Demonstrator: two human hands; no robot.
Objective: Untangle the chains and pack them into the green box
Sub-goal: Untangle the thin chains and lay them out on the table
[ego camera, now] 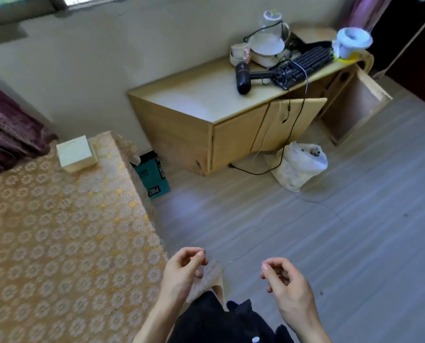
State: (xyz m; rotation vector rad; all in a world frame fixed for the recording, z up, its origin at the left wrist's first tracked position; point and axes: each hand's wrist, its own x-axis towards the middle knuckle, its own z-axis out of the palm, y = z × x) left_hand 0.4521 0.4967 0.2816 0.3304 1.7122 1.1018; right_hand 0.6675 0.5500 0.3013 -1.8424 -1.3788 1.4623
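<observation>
Chain: hardly showing, too fine to trace. Judging by the hands, it is running across the gap between them at lower centre of the frame, over the floor and not yet in the box.
Left hand [184,269]: thumb and forefinger are pressing tip to tip, seemingly pinching one end of the chain. The other fingers are curling loosely beneath.
Right hand [284,280]: pinching in the same way, thumb against forefinger, facing the left.
Why held so: the hands are being held apart at about the same height, probably to draw the strand out and show where it is knotting.
Box [76,153]: pale green and looking closed, sitting at the far corner of the table in the upper left, well apart from both hands. It is likely waiting there until a chain comes free.
Table [58,231]: wearing a gold lace cloth and filling the left of the frame. The left hand is hovering just past its near right corner.
Floor [305,231]: grey planks lying under the hands.
Cabinet [181,127]: standing against the wall at upper centre-right, carrying a hairdryer [243,79] and a keyboard [305,66], with cords trailing down its front.
Bag [298,167]: white, slumping at the cabinet's foot.
</observation>
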